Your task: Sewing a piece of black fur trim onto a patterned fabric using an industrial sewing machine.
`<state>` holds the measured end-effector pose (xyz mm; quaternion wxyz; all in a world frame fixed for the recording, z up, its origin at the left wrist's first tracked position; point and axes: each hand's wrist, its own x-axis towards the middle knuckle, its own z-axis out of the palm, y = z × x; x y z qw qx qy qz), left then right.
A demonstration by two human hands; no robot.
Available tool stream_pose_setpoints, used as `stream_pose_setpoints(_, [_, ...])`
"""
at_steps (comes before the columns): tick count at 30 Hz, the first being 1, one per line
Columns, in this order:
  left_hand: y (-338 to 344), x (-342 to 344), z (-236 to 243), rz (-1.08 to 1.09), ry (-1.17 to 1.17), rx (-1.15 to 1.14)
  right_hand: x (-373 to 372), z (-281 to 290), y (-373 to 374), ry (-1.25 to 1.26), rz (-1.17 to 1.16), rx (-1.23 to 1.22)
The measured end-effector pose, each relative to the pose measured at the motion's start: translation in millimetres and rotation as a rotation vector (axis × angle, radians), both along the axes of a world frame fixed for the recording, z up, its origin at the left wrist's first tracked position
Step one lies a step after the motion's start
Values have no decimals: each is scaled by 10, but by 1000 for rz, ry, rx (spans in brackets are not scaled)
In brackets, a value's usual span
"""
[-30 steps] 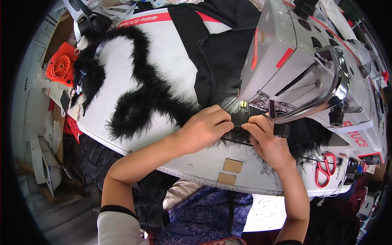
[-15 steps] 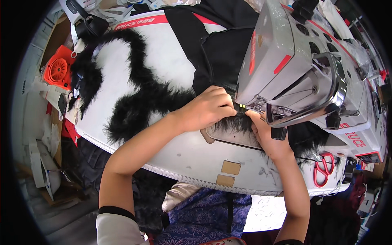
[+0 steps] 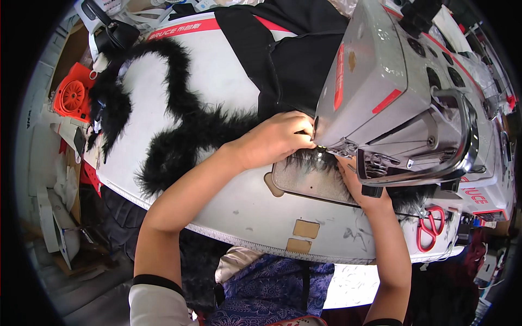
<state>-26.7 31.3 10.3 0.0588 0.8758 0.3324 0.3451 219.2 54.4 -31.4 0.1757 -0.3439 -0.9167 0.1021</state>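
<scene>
- The work in hand appeared to be guiding a long, fluffy black feather-like trim (image 3: 212, 130) beneath the head of a large grey-white sewing machine (image 3: 364, 81) with red stripes.
- The trim wound across the white table (image 3: 234, 204) on the left, and its tufts spread by the needle area, over the edge of a rounded pale metal plate (image 3: 310, 182).
- The left hand (image 3: 283, 138) lay just left of the needle area, its fingertips drawn narrow together and seemingly pinching the trim's edge.
- The right hand (image 3: 359, 182) reached in from the other side; the machine head hid most of its fingers, so I cannot tell whether it gripped anything.
- The next move, as I judged it, called for flat, even material and fingertips kept clear of the needle.
- Beyond the left hand, smooth black cloth (image 3: 302, 68) took up the space beside the machine.
- Open room lay toward the person, as far as the curved front edge with its ruler strip (image 3: 250, 244); at right, red-handled scissors (image 3: 431, 228) narrowed the margin.
</scene>
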Motion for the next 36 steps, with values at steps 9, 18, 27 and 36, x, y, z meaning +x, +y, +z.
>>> stream_pose_setpoints(9, [15,-20,-81,25,-25,73,-62,40,2,-62,-49,106])
stream_pose_setpoints(18, [16,-21,-52,61,156,143,-93,85,31,-2,-8,99])
stream_pose_setpoints(27, [33,-63,-48,-53,29,54,-101,92,9,79,2,99])
stream_pose_setpoints(36, [-47,-13,-71,10,94,113,-132,172,-20,46,-4,222])
